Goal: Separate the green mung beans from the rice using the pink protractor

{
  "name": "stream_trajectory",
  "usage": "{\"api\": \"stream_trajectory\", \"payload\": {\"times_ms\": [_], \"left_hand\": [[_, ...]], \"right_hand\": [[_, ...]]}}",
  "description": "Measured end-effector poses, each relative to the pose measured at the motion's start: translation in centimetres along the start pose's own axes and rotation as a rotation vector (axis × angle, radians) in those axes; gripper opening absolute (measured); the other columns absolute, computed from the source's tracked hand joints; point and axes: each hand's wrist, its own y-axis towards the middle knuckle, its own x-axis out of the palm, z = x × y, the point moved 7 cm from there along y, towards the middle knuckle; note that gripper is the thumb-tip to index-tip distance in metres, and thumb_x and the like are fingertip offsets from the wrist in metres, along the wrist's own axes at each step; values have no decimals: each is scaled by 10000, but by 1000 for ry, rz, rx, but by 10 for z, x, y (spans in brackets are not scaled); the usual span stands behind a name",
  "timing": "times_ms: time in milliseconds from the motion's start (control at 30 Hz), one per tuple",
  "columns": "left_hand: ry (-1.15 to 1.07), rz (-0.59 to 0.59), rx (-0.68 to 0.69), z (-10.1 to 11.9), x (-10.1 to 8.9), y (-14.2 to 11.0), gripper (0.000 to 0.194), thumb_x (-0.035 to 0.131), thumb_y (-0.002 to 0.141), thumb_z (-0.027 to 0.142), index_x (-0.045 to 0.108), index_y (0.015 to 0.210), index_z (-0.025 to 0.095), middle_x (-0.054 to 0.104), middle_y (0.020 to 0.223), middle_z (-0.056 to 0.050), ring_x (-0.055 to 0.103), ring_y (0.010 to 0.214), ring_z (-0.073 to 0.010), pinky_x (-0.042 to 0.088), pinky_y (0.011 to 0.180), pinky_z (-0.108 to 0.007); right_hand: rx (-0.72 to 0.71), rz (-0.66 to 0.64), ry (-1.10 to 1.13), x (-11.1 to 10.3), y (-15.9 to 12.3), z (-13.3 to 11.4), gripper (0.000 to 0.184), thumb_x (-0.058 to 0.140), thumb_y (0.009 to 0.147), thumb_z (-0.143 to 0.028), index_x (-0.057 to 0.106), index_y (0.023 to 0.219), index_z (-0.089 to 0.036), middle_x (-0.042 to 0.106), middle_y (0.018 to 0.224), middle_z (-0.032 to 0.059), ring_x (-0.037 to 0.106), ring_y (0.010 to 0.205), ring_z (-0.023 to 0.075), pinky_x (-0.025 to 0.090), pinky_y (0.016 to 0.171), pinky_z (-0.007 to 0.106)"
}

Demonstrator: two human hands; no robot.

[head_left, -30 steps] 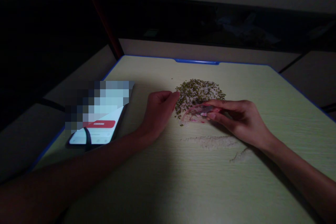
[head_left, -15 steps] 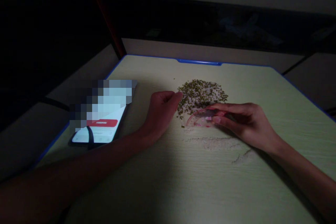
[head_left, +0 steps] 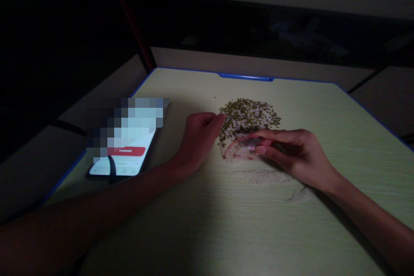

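My right hand point(head_left: 299, 155) pinches a clear, half-round protractor point(head_left: 237, 148) with red markings between thumb and fingers. The protractor is tilted at the near edge of a spread-out heap of small green grains mixed with whitish material point(head_left: 249, 114). At the left edge of that heap is my left hand point(head_left: 203, 136), closed with the fingers curled in. Whether anything is inside it is hidden. Nearer to me, a thin streak of pale powder point(head_left: 268, 176) lies on the table.
A lit phone point(head_left: 126, 161) lies on the left of the pale table point(head_left: 258, 233), beside my left forearm. The table has a blue edge and a blue strip point(head_left: 246, 77) at its far side. Behind stands a dark panel point(head_left: 226, 26); the room is dim.
The protractor in my right hand has shifted slightly toward me, first rightward and then back left. My left hand keeps its closed shape by the heap. The view has turned a little.
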Motion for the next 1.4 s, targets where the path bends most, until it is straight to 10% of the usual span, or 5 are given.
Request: {"api": "stream_trajectory", "payload": {"times_ms": [733, 1400], "left_hand": [[-2, -4, -26, -1, 0, -1, 404, 504, 747, 256, 331, 390, 183, 278, 335, 84, 242, 322, -44, 162, 374, -234], [25, -4, -25, 0, 0, -1, 409, 504, 749, 261, 304, 398, 194, 269, 336, 82, 234, 324, -55, 159, 383, -256]], "right_hand": [[-44, 159, -135, -3, 3, -5, 270, 617, 746, -206, 693, 993, -127, 734, 790, 66, 647, 637, 161, 534, 598, 278], [-82, -83, -32, -5, 2, -5, 267, 602, 787, -197, 679, 1043, -206, 713, 992, 39, 673, 830, 167, 545, 728, 269]]}}
